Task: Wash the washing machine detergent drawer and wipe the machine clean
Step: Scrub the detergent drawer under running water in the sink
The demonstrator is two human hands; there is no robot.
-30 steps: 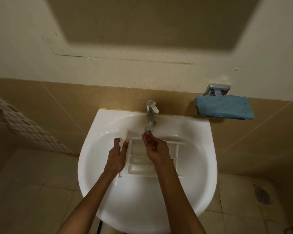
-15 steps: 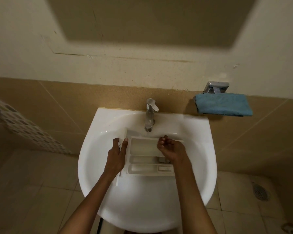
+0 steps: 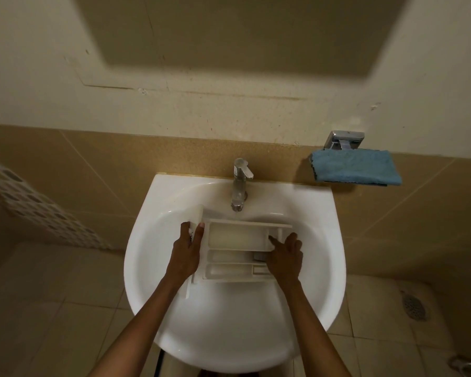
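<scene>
Both of our hands hold the white detergent drawer [image 3: 237, 251] in the sink [image 3: 229, 322] at the frame's centre, below the tap [image 3: 239, 183]: our left hand [image 3: 186, 254] grips its front panel, our right hand [image 3: 286, 258] curls fingers over its right end; a blue cloth [image 3: 355, 170] hangs upper right
</scene>
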